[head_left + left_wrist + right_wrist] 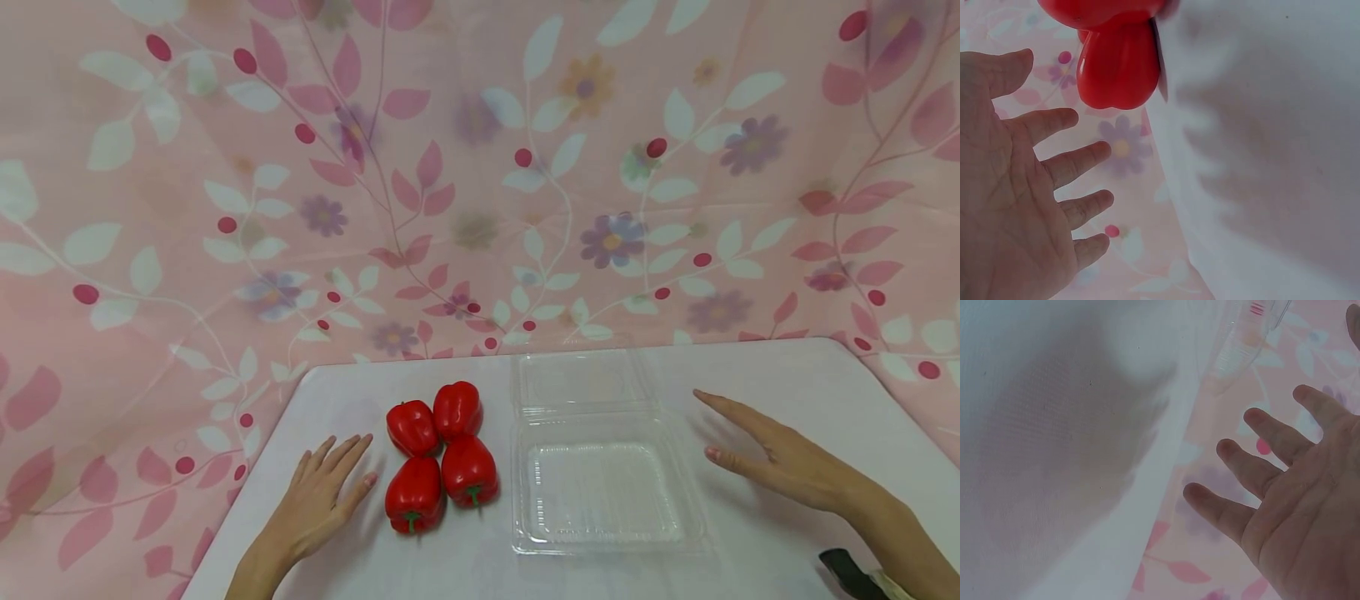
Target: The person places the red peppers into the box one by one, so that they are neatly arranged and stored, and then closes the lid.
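While left hand hung spread, holding nothing, beside four peppers on tabletop, head view showed right hand equally free, open box between it and peppers. Left wrist view: hand apart from peppers; smooth, they probably wanted full wrap. Right wrist view: hand empty; thin box likely needed steadying.

Soft, even light falls across a white table in the head view, glinting off red peppers and along the rims of a clear plastic box. Faint shadows lie beside the left hand and beneath the right hand. Both wrist views run dimmer and hazier, with broad, fuzzy-edged hand shadows spread over the table; focus is soft in both.
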The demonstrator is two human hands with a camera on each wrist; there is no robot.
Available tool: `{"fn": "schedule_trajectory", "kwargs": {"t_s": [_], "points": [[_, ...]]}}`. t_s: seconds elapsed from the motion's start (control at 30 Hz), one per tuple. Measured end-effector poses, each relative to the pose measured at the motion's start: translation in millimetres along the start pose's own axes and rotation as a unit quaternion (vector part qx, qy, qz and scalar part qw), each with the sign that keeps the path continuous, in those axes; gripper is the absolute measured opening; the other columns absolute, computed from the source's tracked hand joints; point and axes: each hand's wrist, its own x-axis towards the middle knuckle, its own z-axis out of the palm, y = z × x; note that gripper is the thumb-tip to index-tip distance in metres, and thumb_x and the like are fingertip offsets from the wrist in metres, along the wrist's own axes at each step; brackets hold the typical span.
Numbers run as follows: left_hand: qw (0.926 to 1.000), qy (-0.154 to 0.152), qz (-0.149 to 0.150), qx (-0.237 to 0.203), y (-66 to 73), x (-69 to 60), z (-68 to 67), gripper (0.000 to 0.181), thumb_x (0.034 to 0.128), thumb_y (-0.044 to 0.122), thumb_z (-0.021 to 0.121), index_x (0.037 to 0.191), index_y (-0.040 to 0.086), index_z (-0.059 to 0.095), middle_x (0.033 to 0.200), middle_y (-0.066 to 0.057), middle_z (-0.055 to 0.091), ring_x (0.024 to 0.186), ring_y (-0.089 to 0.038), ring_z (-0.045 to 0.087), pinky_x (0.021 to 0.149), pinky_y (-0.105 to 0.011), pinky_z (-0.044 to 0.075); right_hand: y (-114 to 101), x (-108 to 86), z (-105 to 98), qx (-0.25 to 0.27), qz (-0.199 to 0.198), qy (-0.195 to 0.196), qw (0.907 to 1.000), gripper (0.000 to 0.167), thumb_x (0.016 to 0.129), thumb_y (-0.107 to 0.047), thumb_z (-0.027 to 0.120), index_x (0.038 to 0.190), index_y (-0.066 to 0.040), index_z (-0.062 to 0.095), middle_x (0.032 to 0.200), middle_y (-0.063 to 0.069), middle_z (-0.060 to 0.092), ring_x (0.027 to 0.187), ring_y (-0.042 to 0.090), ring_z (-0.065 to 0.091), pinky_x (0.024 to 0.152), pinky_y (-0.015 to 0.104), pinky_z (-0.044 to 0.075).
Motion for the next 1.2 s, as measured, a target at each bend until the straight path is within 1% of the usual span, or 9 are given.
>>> {"fn": "schedule_trajectory", "kwargs": {"t_s": [0.13,0.27,0.47,0.7,0.87,1.03,1.2], "points": [[1.0,-0.006,-0.002,0.001,2.2,-0.7,-0.5,0.059,0.095,0.048,0.058,0.147,0.02,0.048,0.142,-0.011,0.052,0.136,-0.044,0.033,0.107,-0.071,0.017,-2,-0.1,1,-0.008,0.0,0.0,1.0,0.071,0.095,-0.038,0.064,0.153,-0.044,0.024,0.155,0.012,0.033,0.135,0.047,0.034,0.088,0.078,0.031],[1.0,-0.003,0.003,-0.008,4.4,-1.3,-1.0,0.058,0.0946,0.045,0.06,0.146,0.02,0.049,0.14,-0.01,0.054,0.134,-0.044,0.036,0.106,-0.071,0.019,-4,-0.8,2,-0.01,-0.006,0.003,0.9999,0.071,0.094,-0.037,0.065,0.153,-0.044,0.026,0.155,0.01,0.035,0.134,0.045,0.036,0.089,0.076,0.032],[0.9998,-0.011,0.0,-0.016,7.6,-2.7,-2.9,0.059,0.0953,0.051,0.056,0.146,0.02,0.05,0.139,-0.008,0.055,0.132,-0.042,0.04,0.104,-0.071,0.023,-6,-1.2,4,-0.004,-0.02,0.002,0.9998,0.07,0.094,-0.035,0.066,0.153,-0.043,0.028,0.154,0.008,0.036,0.135,0.043,0.036,0.089,0.075,0.033],[0.9988,-0.021,-0.002,-0.043,9.8,-4.1,-4.5,0.057,0.0966,0.05,0.055,0.146,0.021,0.049,0.138,-0.008,0.056,0.131,-0.039,0.041,0.105,-0.066,0.03,-6,-0.7,6,0.003,-0.023,-0.002,0.9997,0.07,0.094,-0.035,0.066,0.153,-0.042,0.029,0.153,0.008,0.038,0.134,0.041,0.037,0.089,0.076,0.033],[0.9984,-0.02,-0.003,-0.052,9.6,-6.1,-4.5,0.055,0.0968,0.047,0.057,0.146,0.023,0.049,0.139,-0.008,0.055,0.131,-0.037,0.043,0.103,-0.066,0.033,-8,-1.5,8,0.006,-0.025,-0.005,0.9996,0.07,0.094,-0.036,0.066,0.153,-0.041,0.03,0.152,0.008,0.039,0.133,0.042,0.04,0.088,0.077,0.034],[0.9975,-0.028,-0.008,-0.064,11.3,-7.5,-4.7,0.054,0.0972,0.045,0.057,0.146,0.023,0.049,0.138,-0.009,0.055,0.13,-0.038,0.044,0.101,-0.067,0.035,-11,-2.6,10,0.016,-0.03,-0.009,0.9994,0.07,0.094,-0.035,0.067,0.153,-0.04,0.031,0.151,0.003,0.041,0.126,0.038,0.049,0.085,0.074,0.039],[0.9965,-0.042,-0.016,-0.07,14.0,-8.1,-5.7,0.057,0.0982,0.051,0.052,0.147,0.022,0.048,0.138,-0.009,0.055,0.131,-0.038,0.044,0.101,-0.067,0.034,-14,-2.3,11,0.02,-0.041,-0.012,0.9989,0.07,0.093,-0.034,0.068,0.152,-0.039,0.032,0.148,0.001,0.045,0.12,0.034,0.053,0.085,0.066,0.046]]}}
